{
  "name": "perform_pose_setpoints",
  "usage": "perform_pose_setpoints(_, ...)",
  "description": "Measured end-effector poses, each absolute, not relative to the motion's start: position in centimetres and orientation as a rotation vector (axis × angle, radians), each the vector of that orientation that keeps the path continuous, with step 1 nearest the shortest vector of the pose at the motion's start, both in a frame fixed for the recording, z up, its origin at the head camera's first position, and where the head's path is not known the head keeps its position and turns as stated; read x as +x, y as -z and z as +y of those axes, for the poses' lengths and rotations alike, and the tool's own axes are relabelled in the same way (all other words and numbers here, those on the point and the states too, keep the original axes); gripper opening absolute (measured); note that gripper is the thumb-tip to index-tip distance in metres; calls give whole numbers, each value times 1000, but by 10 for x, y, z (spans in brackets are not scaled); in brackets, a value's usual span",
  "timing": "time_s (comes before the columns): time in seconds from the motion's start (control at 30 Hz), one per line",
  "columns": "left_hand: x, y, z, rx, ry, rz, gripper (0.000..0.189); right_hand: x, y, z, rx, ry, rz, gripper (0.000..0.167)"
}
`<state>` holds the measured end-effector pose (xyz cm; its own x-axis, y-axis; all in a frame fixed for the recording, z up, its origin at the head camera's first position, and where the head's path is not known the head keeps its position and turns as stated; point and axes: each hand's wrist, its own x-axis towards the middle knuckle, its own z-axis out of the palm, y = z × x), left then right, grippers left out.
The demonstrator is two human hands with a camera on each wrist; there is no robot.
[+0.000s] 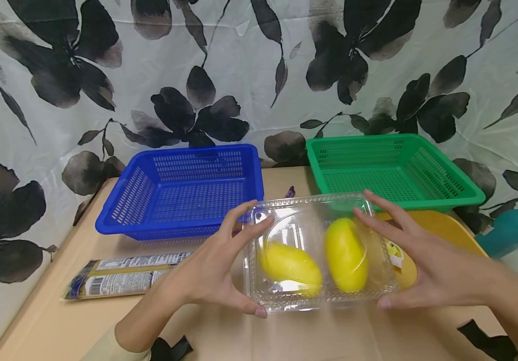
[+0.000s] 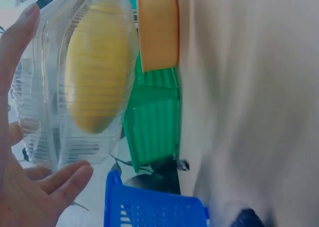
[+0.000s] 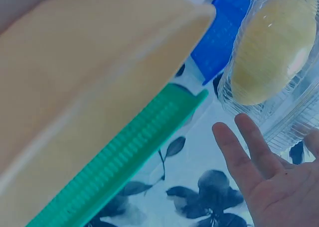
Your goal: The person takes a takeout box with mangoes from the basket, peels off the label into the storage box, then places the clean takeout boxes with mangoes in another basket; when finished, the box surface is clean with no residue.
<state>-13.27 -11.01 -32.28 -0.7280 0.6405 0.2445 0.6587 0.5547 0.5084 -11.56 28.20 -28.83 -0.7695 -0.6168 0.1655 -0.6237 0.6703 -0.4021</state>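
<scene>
A clear plastic clamshell container is held up above the table, tilted toward the head camera. Two yellow mangoes lie inside it, one in each half as seen from the head. At its left side my left hand holds it, fingers at the upper edge and thumb at the lower corner. On the right side my right hand holds it the same way, thumb low and fingers high. In the left wrist view one mango shows through the ribbed wall of the container.
Behind stand a blue basket on the left and a green basket on the right. A yellow tray sits partly behind my right hand. A long printed packet lies left, and a teal bottle is far right.
</scene>
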Motion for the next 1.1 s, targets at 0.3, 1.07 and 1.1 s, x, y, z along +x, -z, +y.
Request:
perform_pose_setpoints(0.3,-164,311,-86,-1198,945,-2578,122,-133,260,299,1013,-534,-2810,131)
perform_pose_setpoints(1.07,-233,295,-19,-1246,1249,-2435,105,-191,256,354,851,-737,-2705,135)
perform_pose_setpoints(1.1,-236,295,-16,-1238,1262,-2438,104,-193,257,356,825,-753,-2711,133)
